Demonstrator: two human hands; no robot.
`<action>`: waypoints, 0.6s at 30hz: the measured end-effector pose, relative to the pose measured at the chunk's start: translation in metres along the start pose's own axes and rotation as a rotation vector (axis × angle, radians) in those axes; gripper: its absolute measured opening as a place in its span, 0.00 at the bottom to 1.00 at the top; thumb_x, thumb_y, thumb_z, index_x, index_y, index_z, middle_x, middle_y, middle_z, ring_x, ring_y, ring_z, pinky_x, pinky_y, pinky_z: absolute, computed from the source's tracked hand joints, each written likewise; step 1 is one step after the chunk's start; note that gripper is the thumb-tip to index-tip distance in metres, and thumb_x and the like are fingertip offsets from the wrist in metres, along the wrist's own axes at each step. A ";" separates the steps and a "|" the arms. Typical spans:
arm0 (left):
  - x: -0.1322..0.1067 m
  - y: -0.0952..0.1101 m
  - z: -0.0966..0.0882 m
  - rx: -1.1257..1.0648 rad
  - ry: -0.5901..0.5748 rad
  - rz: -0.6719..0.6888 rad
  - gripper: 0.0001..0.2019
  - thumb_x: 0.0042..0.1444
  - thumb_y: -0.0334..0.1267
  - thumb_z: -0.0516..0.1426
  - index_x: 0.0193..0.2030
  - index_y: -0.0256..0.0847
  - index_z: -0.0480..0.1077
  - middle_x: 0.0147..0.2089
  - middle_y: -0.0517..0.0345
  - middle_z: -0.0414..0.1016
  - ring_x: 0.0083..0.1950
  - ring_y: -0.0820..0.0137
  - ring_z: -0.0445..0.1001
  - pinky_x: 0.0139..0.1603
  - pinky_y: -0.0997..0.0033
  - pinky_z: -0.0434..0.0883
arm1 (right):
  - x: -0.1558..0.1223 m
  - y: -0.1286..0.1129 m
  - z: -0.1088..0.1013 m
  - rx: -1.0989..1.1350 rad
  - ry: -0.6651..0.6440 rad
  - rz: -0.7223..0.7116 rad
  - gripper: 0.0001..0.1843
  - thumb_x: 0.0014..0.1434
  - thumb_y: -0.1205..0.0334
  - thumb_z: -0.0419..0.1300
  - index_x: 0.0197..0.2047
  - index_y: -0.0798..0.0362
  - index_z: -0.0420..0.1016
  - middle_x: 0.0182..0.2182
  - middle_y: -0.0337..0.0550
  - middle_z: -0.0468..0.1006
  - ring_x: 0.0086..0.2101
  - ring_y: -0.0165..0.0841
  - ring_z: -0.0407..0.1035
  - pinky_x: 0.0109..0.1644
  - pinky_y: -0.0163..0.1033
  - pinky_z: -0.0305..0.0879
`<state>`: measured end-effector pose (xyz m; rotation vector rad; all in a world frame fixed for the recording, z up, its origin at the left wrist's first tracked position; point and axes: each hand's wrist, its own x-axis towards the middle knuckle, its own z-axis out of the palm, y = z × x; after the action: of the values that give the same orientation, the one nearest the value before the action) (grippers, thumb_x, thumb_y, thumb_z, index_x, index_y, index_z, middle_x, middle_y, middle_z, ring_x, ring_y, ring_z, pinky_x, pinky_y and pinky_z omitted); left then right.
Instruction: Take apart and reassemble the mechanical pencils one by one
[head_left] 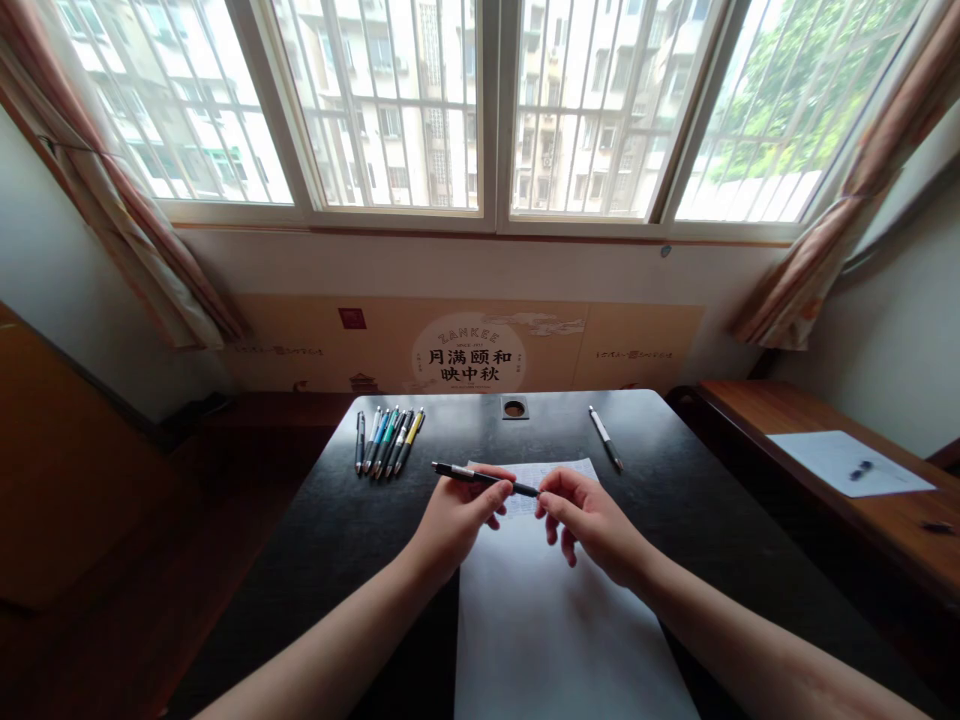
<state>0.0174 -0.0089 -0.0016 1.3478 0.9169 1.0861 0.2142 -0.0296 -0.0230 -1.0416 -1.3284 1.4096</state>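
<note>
A black pen [484, 478] is held crosswise above the desk, its clip end to the left. My left hand [466, 510] is closed around its barrel, thumb on top. At the pen's right end, the thumb and fingertips of my right hand [589, 518] pinch the tip, while its lower fingers curl loosely. Beneath both hands lies a long white sheet of paper [555, 640], with lines of small print near its far end.
Several pens [388, 440] lie in a row at the desk's back left. One white-and-black pen [606, 438] rests at the back right, near a square cable hole [514, 408]. Right of the dark desk [360, 560], a brown bench [780, 408] carries another paper [847, 462].
</note>
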 end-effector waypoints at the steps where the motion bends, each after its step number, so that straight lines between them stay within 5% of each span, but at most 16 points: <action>1: 0.000 0.000 0.001 0.002 -0.003 -0.001 0.17 0.50 0.46 0.67 0.38 0.33 0.78 0.25 0.57 0.74 0.28 0.70 0.72 0.27 0.72 0.71 | 0.000 -0.001 0.001 -0.003 -0.004 0.009 0.16 0.56 0.50 0.64 0.35 0.53 0.67 0.30 0.38 0.73 0.22 0.28 0.67 0.14 0.27 0.60; 12: 0.001 -0.002 0.001 0.001 0.008 -0.002 0.17 0.50 0.46 0.66 0.38 0.32 0.77 0.25 0.57 0.73 0.27 0.71 0.71 0.26 0.73 0.70 | -0.002 -0.001 -0.001 -0.100 -0.005 0.051 0.09 0.52 0.57 0.54 0.25 0.51 0.64 0.18 0.34 0.68 0.15 0.25 0.57 0.14 0.29 0.49; 18: 0.005 0.002 -0.005 -0.118 0.180 -0.029 0.17 0.50 0.48 0.65 0.35 0.34 0.73 0.30 0.56 0.75 0.32 0.70 0.73 0.26 0.75 0.70 | -0.001 0.003 -0.009 -0.118 0.060 0.044 0.09 0.53 0.59 0.53 0.23 0.51 0.64 0.16 0.32 0.64 0.14 0.25 0.54 0.14 0.29 0.47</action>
<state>0.0139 -0.0030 0.0005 1.1498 0.9843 1.2345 0.2233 -0.0282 -0.0264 -1.1881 -1.3654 1.3351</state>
